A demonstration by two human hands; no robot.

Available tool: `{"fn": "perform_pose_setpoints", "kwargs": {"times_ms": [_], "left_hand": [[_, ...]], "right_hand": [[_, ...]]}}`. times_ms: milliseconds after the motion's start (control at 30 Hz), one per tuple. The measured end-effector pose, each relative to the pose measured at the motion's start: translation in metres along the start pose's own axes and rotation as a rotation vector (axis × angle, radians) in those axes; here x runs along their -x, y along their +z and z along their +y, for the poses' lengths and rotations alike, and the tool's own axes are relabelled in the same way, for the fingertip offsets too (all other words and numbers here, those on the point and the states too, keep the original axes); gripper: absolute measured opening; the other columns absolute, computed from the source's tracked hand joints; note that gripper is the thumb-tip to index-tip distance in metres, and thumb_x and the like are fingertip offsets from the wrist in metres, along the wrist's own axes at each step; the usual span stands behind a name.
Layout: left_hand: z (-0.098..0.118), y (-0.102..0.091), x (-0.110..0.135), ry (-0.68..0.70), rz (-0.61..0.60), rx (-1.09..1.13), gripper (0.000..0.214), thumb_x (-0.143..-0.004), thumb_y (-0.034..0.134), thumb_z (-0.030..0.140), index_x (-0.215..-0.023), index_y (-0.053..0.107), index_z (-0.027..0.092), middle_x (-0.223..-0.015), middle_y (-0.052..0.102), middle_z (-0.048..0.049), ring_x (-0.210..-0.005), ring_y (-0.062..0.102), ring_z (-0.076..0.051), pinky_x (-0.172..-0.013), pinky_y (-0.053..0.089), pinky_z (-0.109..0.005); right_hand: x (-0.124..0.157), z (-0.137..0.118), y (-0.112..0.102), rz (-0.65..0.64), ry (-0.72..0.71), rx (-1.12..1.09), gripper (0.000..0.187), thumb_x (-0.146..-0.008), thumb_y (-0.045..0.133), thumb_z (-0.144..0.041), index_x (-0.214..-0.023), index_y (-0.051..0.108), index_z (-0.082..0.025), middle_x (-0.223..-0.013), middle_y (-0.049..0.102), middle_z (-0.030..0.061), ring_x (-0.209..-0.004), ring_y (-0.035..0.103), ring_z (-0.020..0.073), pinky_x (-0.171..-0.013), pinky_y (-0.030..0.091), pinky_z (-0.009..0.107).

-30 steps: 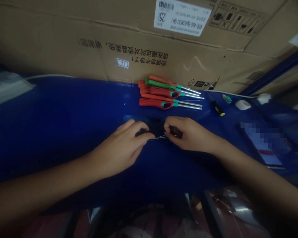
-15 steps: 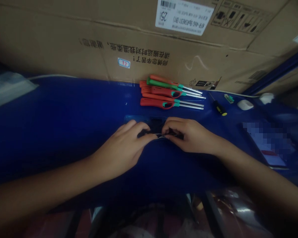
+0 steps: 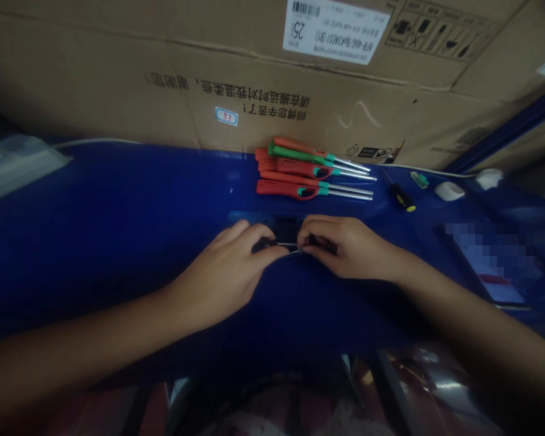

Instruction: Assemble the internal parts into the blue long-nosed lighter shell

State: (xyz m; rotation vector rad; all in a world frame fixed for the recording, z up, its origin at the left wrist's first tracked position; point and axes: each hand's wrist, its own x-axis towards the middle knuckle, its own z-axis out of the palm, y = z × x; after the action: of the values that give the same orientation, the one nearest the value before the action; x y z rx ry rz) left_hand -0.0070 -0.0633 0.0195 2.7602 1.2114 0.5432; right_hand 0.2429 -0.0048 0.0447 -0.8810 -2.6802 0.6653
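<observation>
A flat, see-through blue plastic piece (image 3: 241,215) with dark parts lies on the blue table under my hands. My left hand (image 3: 236,263) is closed over its left side, fingers curled and thumb stretched along the near edge. My right hand (image 3: 340,245) pinches a thin pale wire-like strand (image 3: 292,245) at the right side of the piece. The strand spans the short gap between my two thumbs. My fingers hide most of the piece, and its dark inner parts are too dim to make out.
Several gas lighters (image 3: 286,188) with red, orange and green handles lie behind my hands. To their right are a black-and-yellow screwdriver (image 3: 402,198), a small green part (image 3: 419,180), a white object (image 3: 449,191) and a phone-like slab (image 3: 495,278). A large cardboard box (image 3: 163,115) walls the back.
The strand between my thumbs has shifted slightly and now looks straighter, with its left end higher. My right hand has barely moved; my left hand stays in place.
</observation>
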Motion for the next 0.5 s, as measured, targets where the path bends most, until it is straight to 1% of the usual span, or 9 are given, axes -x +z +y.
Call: {"fn": "perform_pose_setpoints", "kwargs": {"times_ms": [133, 333, 500], "left_hand": [[-0.0004, 0.0011, 0.0009, -0.001, -0.001, 0.019, 0.042, -0.095, 0.048, 0.008, -0.13, 0.065, 0.024, -0.122, 0.059, -0.0097, -0.109, 0.055, -0.027, -0.095, 0.054, -0.047], [-0.0012, 0.0013, 0.0014, 0.007, 0.009, 0.002, 0.044, -0.095, 0.047, 0.007, -0.131, 0.064, 0.024, -0.122, 0.058, -0.0099, -0.109, 0.055, -0.026, -0.097, 0.053, -0.048], [0.0002, 0.0004, 0.0008, 0.003, 0.005, 0.006, 0.041, -0.094, 0.048, 0.006, -0.127, 0.064, 0.023, -0.121, 0.059, -0.0093, -0.108, 0.054, -0.027, -0.096, 0.052, -0.047]], "right_hand": [[0.0007, -0.0015, -0.0006, -0.007, -0.019, -0.001, 0.015, -0.091, 0.056, -0.012, -0.099, 0.066, -0.021, -0.097, 0.067, 0.0012, -0.076, 0.057, 0.0119, -0.069, 0.041, 0.024], [-0.0005, -0.0046, 0.0018, 0.039, 0.02, 0.031, 0.014, -0.088, 0.061, -0.015, -0.1, 0.066, -0.02, -0.088, 0.065, -0.0005, -0.072, 0.056, 0.011, -0.067, 0.04, 0.023], [-0.0007, -0.0052, 0.0016, 0.031, 0.035, 0.025, 0.012, -0.089, 0.059, -0.015, -0.096, 0.067, -0.02, -0.089, 0.066, 0.0011, -0.073, 0.057, 0.012, -0.067, 0.04, 0.024]]}}
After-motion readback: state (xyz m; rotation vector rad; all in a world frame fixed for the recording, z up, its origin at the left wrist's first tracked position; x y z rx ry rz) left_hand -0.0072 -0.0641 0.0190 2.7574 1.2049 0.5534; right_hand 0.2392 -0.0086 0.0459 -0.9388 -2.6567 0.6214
